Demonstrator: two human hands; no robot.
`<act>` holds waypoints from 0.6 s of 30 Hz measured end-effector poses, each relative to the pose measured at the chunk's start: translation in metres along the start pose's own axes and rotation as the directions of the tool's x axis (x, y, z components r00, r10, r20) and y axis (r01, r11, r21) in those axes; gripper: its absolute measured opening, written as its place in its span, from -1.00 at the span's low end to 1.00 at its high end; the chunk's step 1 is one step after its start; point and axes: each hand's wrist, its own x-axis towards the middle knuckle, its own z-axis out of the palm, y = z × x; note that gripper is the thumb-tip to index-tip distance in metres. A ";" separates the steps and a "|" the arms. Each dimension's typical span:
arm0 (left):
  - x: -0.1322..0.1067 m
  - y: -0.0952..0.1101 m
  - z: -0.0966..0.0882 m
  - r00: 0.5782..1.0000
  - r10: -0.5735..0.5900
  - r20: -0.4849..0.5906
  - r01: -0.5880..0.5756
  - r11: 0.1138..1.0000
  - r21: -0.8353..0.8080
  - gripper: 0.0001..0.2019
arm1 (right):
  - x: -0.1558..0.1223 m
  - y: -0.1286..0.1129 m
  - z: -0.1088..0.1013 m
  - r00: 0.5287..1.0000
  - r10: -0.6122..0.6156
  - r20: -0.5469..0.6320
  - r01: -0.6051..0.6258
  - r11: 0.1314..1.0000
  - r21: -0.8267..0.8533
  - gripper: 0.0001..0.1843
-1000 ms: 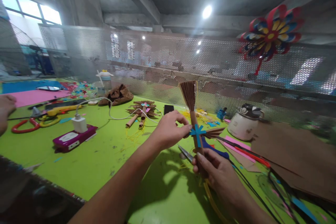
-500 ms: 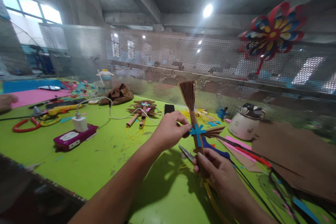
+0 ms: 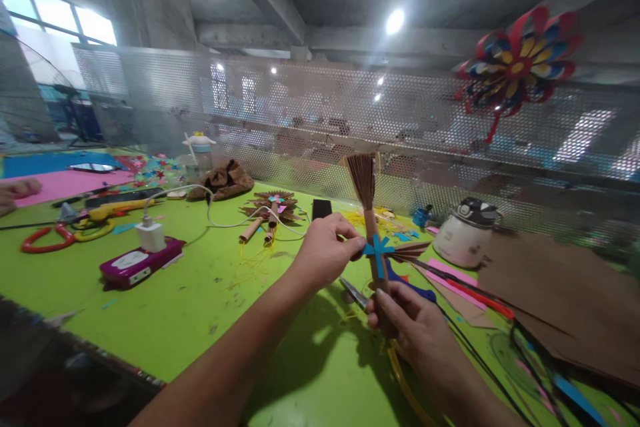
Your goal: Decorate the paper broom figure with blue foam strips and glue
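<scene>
I hold a brown paper craft stick (image 3: 371, 227) upright over the green table (image 3: 200, 293). It has a fanned pleated top and a blue paper cross (image 3: 379, 250) stuck at mid-height. My left hand (image 3: 327, 247) pinches the left arm of the blue cross with thumb and forefinger. Lower down, my right hand (image 3: 407, 320) is wrapped round the foot of the stick. A second brown pleated fan (image 3: 407, 252) sticks out to the right behind the cross.
Scissors with blue handles (image 3: 400, 287) lie under my hands. A purple box with a white charger (image 3: 141, 260) sits at left, near red and yellow tools (image 3: 70, 230). A white pot (image 3: 465, 233), brown card sheets (image 3: 565, 300) and paper strips lie right. Another person's hand (image 3: 15, 192) is far left.
My hands and the stick have barely moved. The other person's hand at far left has drawn back toward the edge of the view.
</scene>
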 end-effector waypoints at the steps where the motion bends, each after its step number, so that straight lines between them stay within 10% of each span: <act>1: 0.000 -0.001 0.000 1.000 0.001 -0.001 -0.001 1.000 -0.003 -0.84 | 0.000 0.000 0.000 1.000 -0.003 -0.002 0.003 1.000 0.001 -0.69; 18: 0.003 -0.005 0.005 0.999 -0.020 -0.043 0.023 0.998 0.056 -0.82 | 0.002 -0.001 0.000 1.000 -0.012 -0.026 0.011 0.999 -0.036 -0.66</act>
